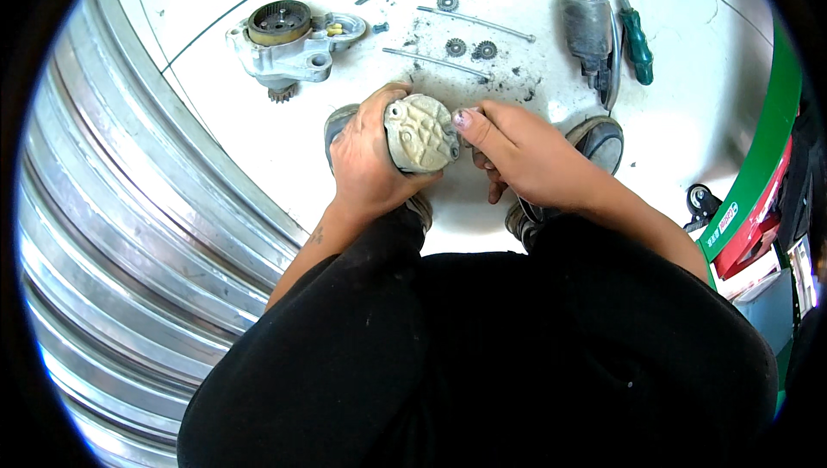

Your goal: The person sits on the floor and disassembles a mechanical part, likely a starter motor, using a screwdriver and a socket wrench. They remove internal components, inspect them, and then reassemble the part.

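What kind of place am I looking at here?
Probably a repair workshop: dismantled metal motor parts, small gears and a green-handled screwdriver lie on the white floor, beside a ribbed metal shutter.

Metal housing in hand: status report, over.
Left hand grips the metal housing. Right hand touches its edge. Small gears and long bolts lie beyond.

Housing (280,46) lies left of rods (474,24); screwdriver (636,41) right of them.
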Motion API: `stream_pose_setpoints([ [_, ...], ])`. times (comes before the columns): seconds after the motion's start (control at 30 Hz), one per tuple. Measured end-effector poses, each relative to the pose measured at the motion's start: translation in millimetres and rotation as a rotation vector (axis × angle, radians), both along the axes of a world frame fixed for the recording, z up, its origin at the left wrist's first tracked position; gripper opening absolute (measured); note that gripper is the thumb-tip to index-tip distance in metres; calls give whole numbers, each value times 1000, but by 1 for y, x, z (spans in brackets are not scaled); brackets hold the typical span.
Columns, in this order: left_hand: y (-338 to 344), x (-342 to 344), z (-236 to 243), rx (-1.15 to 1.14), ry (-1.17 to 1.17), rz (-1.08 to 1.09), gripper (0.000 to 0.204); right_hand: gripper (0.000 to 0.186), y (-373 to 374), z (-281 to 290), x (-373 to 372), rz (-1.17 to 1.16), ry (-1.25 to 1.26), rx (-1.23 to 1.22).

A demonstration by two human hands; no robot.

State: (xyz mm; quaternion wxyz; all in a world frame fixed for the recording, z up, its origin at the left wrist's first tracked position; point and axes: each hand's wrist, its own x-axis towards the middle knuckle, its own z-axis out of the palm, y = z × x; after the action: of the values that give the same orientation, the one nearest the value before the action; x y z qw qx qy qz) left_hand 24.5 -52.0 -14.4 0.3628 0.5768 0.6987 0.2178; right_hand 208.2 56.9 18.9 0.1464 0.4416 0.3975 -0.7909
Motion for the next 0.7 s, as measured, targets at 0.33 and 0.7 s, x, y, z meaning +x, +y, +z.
stream_pose_setpoints([
  [0.33,5,1,-1,-20,-46,36,83,41,-7,-10,-5,170,-15,464],
  [0.7,23,-13,11,-273,-238,108,79,37,2,-16,-14,157,50,531],
])
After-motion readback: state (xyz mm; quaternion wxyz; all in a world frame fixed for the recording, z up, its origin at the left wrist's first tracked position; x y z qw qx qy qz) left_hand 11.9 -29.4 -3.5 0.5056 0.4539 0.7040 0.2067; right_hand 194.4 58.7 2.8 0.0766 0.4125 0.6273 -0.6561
